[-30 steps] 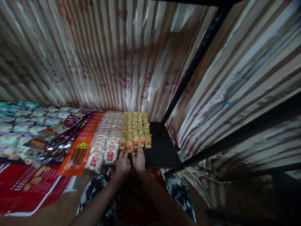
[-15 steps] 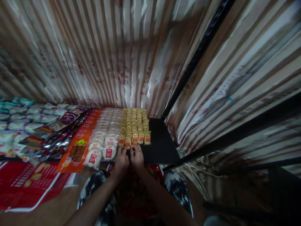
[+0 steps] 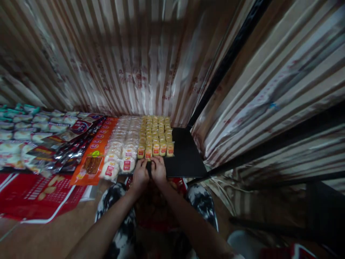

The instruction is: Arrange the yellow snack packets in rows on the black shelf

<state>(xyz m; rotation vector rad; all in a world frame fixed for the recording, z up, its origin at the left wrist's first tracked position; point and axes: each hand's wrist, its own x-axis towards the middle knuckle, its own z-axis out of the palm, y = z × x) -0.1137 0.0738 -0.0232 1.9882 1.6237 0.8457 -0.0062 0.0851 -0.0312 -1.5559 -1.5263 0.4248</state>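
Small yellow wrapped snack packets with red labels stand in several close columns on a black shelf. My left hand and my right hand are side by side at the front of these columns. Both hands have their fingers closed and pinch the lower edge of a yellow snack packet at the front of the second column from the left. Dim light and small size leave the exact finger contact unclear. Just left of the yellow ones lie overlapping rows of round white packaged crackers.
An orange snack bag, dark glossy packs and white-and-teal packets cover the shelf's left part. A red bag hangs below. Black metal bars and striped sheeting enclose the shelf. A red container of items sits between my knees.
The view has tilted slightly, so the shelf and goods appear a little higher and further right. Both hands remain at the front of the same column.
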